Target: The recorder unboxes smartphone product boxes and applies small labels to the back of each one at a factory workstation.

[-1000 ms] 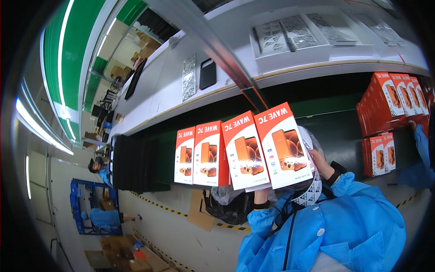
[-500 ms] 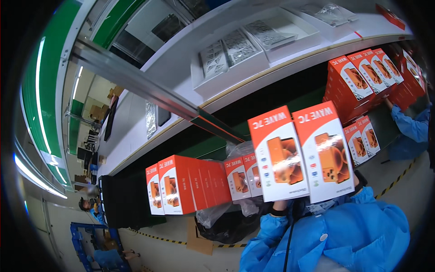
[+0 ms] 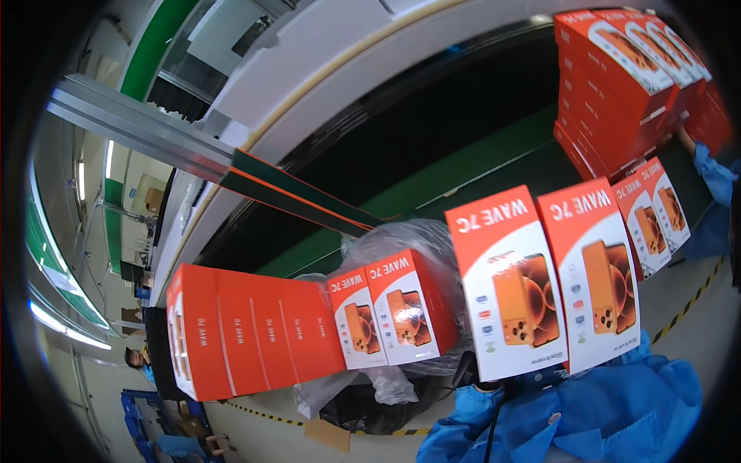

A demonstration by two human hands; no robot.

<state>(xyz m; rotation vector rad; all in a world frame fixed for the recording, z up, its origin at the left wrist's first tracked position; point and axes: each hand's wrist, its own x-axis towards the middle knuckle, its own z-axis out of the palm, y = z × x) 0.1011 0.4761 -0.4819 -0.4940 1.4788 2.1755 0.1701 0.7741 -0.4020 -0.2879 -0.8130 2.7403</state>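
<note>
Two red-and-white phone boxes (image 3: 505,297) stand side by side in front of my body, their printed tops facing up. My left hand is behind the lower edge of the left box; the blue left sleeve (image 3: 471,403) ends there. The right hand is hidden behind the right box (image 3: 594,282), with the right sleeve (image 3: 637,353) running up to it. Both hands seem closed around the boxes, though no fingers show. Left of them sit two more phone boxes (image 3: 401,309) by clear plastic, beside a row of red boxes (image 3: 258,328).
A tall group of red phone boxes (image 3: 610,100) stands at the far right, where another person's hand (image 3: 685,140) reaches in. Smaller boxes (image 3: 652,220) stand below it. A metal post (image 3: 154,127) crosses the upper left. A black bag (image 3: 378,405) lies below the boxes.
My view has shifted closer to the green belt, and the white trays on the bench have left the picture. The held boxes remain before me, now a little lower and further right.
</note>
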